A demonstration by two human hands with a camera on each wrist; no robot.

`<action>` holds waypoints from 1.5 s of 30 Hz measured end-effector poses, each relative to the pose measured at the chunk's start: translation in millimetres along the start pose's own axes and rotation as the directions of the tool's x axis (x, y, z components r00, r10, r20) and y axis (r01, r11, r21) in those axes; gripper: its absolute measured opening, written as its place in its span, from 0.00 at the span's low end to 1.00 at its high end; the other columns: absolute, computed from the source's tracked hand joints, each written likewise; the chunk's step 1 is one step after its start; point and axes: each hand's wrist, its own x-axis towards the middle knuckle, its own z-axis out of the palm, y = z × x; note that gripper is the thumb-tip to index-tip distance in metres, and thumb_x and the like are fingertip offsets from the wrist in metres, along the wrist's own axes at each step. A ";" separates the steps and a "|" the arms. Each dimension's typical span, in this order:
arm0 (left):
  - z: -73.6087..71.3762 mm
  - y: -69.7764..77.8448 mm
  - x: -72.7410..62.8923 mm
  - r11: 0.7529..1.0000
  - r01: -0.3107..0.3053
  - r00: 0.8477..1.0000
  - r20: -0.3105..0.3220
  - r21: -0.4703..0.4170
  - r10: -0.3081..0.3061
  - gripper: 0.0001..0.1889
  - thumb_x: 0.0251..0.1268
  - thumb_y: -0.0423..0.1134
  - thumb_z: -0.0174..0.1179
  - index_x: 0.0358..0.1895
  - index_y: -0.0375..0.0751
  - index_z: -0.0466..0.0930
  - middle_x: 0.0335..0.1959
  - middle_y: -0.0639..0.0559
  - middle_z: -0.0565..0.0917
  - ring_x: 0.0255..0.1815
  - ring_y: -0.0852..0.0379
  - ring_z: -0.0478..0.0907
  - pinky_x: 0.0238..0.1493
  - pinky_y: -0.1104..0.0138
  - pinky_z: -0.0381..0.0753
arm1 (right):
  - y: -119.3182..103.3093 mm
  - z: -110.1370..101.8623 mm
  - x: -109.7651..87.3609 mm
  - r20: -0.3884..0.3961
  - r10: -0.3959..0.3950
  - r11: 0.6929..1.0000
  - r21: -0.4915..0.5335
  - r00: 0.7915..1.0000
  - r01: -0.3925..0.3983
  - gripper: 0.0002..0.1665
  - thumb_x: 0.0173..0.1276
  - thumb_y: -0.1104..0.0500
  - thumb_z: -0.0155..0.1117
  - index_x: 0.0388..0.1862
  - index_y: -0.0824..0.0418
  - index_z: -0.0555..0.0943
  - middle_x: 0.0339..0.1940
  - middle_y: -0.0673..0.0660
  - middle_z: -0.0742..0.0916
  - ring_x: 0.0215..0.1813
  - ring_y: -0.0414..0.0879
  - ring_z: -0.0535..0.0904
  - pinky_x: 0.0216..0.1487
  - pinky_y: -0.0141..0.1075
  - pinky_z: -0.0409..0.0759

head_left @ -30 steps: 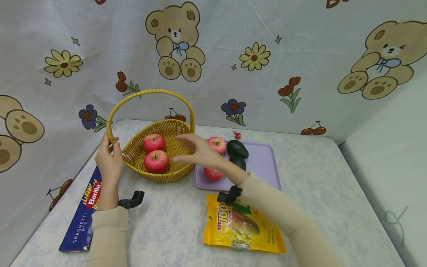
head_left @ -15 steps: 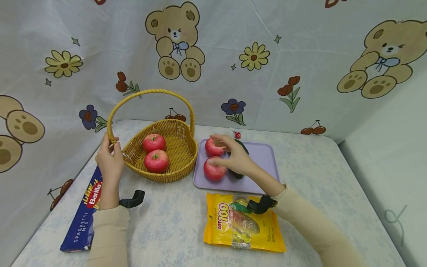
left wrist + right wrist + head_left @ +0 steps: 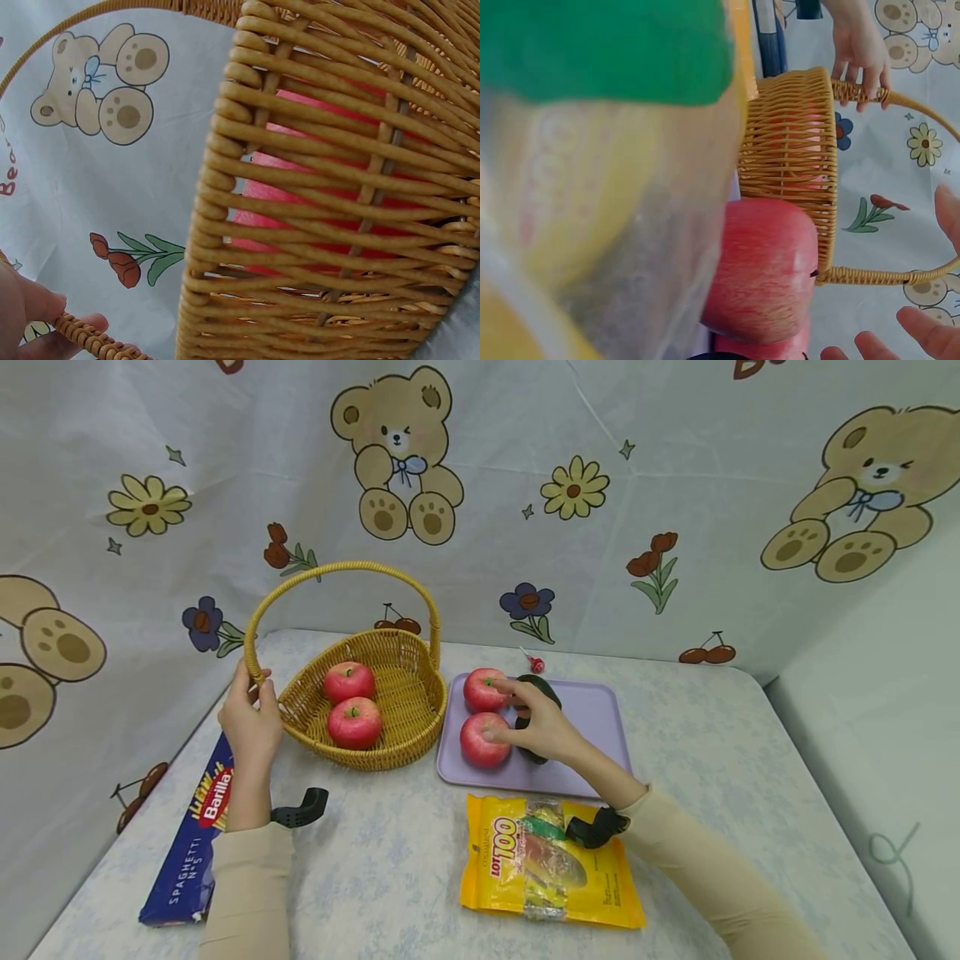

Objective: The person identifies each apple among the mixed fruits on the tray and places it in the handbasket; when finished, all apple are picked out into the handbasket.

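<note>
My left hand (image 3: 252, 720) grips the left end of the yellow wicker basket's handle (image 3: 343, 567); thumb and fingers close round it in the left wrist view. Two red apples (image 3: 354, 723) lie inside the basket (image 3: 408, 706). Over the lilac tray (image 3: 588, 727) hovers my right hand (image 3: 546, 727), fingers and thumb parted and holding nothing. Below and left of its fingertips are a front apple (image 3: 480, 747) and a back apple (image 3: 482, 690) on the tray. Two dark green avocados (image 3: 546, 688) lie beside them, partly hidden by this hand.
A yellow LOT 100 candy bag (image 3: 551, 868) lies before the tray, under my right wrist. The blue spaghetti pack (image 3: 180, 860) is left of my left forearm. A red lollipop (image 3: 536, 664) lies behind the tray. A printed curtain (image 3: 480, 485) hangs behind the table.
My right hand has moved right, from over the basket to over the tray, staying spread. Over the last half second it shifts only slightly. The left hand keeps its grip on the handle.
</note>
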 end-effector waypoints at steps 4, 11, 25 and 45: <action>0.7 0.3 -0.5 1.000 0.007 1.000 0.003 0.006 -0.007 0.18 0.76 0.36 0.44 0.64 0.46 0.71 0.59 0.42 0.80 0.62 0.42 0.78 0.52 0.46 0.78 | 7.7 1.9 0.4 0.011 0.002 1.000 -0.017 1.000 -0.002 0.46 0.56 0.56 0.76 0.72 0.64 0.66 0.70 0.63 0.72 0.68 0.63 0.71 0.67 0.57 0.69; 1.0 0.9 -0.5 1.000 0.018 1.000 0.009 -0.004 -0.018 0.18 0.76 0.36 0.45 0.65 0.46 0.70 0.59 0.41 0.79 0.63 0.41 0.77 0.56 0.45 0.77 | 15.1 3.3 1.7 0.000 -0.016 0.998 -0.061 1.000 0.016 0.47 0.54 0.54 0.77 0.71 0.64 0.67 0.66 0.65 0.74 0.65 0.63 0.72 0.64 0.58 0.71; 0.9 0.3 -0.7 0.999 0.019 1.000 0.012 -0.036 -0.019 0.18 0.76 0.35 0.46 0.65 0.45 0.70 0.60 0.41 0.79 0.64 0.39 0.75 0.67 0.44 0.64 | 26.0 8.5 1.4 -0.010 -0.054 0.965 -0.257 0.998 0.050 0.47 0.49 0.49 0.79 0.67 0.63 0.72 0.61 0.62 0.80 0.59 0.55 0.76 0.64 0.57 0.70; 0.8 0.5 -0.1 0.999 0.018 1.000 0.007 -0.041 -0.018 0.21 0.75 0.36 0.46 0.68 0.47 0.69 0.60 0.40 0.79 0.64 0.37 0.75 0.71 0.45 0.51 | 27.1 22.3 4.6 0.036 -0.061 0.892 -0.446 0.997 0.071 0.50 0.42 0.42 0.82 0.64 0.58 0.75 0.58 0.56 0.82 0.59 0.53 0.74 0.51 0.49 0.63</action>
